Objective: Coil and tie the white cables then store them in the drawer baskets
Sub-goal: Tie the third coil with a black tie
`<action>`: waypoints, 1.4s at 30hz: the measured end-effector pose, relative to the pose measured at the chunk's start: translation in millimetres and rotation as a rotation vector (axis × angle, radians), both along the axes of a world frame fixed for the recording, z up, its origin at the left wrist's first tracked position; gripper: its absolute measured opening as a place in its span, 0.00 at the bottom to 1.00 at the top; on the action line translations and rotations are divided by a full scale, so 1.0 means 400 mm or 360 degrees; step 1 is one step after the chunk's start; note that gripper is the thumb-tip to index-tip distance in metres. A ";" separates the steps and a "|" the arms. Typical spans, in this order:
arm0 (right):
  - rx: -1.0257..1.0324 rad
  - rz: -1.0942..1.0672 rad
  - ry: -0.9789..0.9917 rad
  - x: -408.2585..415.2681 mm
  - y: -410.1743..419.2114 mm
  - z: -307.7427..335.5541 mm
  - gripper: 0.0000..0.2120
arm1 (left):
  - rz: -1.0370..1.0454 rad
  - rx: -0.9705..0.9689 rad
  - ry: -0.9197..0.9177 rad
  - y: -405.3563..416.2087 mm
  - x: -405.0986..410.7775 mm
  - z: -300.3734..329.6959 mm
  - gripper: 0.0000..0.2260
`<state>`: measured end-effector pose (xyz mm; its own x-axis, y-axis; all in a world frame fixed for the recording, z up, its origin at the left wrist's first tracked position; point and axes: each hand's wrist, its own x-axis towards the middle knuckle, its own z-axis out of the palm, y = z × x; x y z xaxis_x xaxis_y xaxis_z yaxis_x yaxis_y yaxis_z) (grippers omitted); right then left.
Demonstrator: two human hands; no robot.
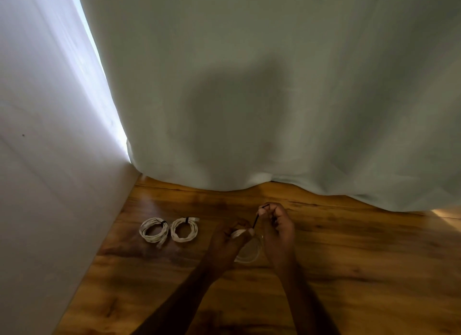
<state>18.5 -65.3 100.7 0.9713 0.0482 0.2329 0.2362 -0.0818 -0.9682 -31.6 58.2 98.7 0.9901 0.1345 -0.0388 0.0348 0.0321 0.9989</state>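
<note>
Two white cable coils lie side by side on the wooden table, each bound with a black tie: the left coil [154,232] and the right coil [184,229]. To their right, my left hand [228,240] grips a third white cable coil [249,253], which hangs partly hidden between both hands. My right hand [275,231] pinches a thin black tie [256,220] that runs down to the coil's top at my left fingertips.
A pale curtain [274,97] hangs down to the wooden table [361,272] at the back. A white wall [45,185] borders the table on the left. No drawer or basket is in view.
</note>
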 end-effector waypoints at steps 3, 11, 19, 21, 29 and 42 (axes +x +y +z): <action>0.0018 0.0049 0.0037 0.001 0.000 0.001 0.06 | 0.0067 0.0016 -0.0002 -0.006 0.005 -0.005 0.04; 0.0053 0.0235 0.0209 -0.004 -0.017 -0.027 0.08 | 0.0176 -0.0081 0.0105 -0.009 0.016 -0.007 0.03; -0.0108 0.0242 0.0213 -0.010 -0.013 -0.039 0.05 | 0.0253 -0.0149 0.0072 -0.014 0.011 -0.032 0.04; -0.0128 0.0213 0.0248 -0.012 -0.010 -0.044 0.06 | 0.0224 -0.0058 0.0082 -0.014 0.008 -0.035 0.03; -0.0153 0.0138 0.0248 -0.020 0.006 -0.056 0.08 | 0.0179 0.0446 -0.0037 0.026 0.036 -0.070 0.03; -0.0137 0.0070 0.0292 -0.033 0.032 -0.051 0.10 | 0.0255 0.0604 -0.0161 0.019 0.029 -0.072 0.10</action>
<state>5.2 -52.6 80.3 0.9936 0.1038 0.0452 0.0616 -0.1597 -0.9852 -20.1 66.0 69.9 0.9518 0.2730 0.1396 -0.0397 -0.3415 0.9390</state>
